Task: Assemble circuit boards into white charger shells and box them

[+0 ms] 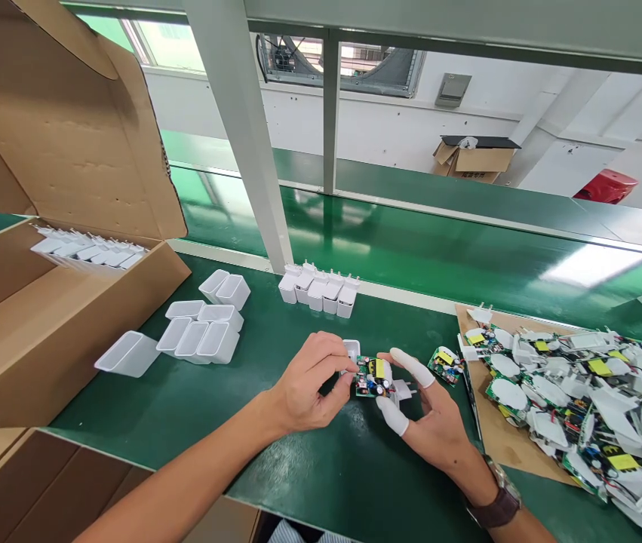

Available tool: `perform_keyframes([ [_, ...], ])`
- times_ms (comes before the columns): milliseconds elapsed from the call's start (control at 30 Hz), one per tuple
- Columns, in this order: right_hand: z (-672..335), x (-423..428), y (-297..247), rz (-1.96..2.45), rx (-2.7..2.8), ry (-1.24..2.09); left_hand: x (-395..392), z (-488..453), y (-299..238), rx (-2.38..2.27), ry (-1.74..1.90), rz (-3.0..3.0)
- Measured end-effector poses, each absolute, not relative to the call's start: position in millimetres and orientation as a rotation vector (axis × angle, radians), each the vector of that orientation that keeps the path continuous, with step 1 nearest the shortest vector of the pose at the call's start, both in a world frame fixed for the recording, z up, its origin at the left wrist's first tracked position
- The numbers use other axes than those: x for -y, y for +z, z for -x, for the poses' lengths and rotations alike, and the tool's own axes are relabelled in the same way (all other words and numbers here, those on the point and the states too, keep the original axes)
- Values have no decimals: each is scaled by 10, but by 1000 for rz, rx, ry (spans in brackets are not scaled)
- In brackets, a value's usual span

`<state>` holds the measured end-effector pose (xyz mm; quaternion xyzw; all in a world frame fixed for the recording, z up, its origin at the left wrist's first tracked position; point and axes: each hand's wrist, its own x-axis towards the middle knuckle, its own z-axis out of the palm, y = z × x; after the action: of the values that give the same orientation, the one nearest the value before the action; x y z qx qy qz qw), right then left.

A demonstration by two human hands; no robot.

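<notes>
A small green circuit board with a yellow-marked part is between my hands, above the table. My left hand pinches the board's left end with thumb and forefinger. My right hand, with white finger cots on thumb and forefinger, grips the right end, where a white plug piece sticks out. Just behind the board stands a white plastic casing, partly hidden. Another circuit board lies on the table beyond my right hand.
Several open white casings stand left of my hands. Assembled white chargers form a row at the back. A cardboard box with more chargers is at left. Heaped circuit boards cover a cardboard sheet at right. A post rises behind.
</notes>
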<state>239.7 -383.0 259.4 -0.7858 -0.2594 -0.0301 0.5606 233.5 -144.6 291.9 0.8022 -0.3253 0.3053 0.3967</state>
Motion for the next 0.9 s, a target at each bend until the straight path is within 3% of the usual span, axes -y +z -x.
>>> perform_keyframes([
  [900, -2451, 3849, 2665, 1307, 425, 422, 1439, -2321, 2978, 897, 717, -1886],
])
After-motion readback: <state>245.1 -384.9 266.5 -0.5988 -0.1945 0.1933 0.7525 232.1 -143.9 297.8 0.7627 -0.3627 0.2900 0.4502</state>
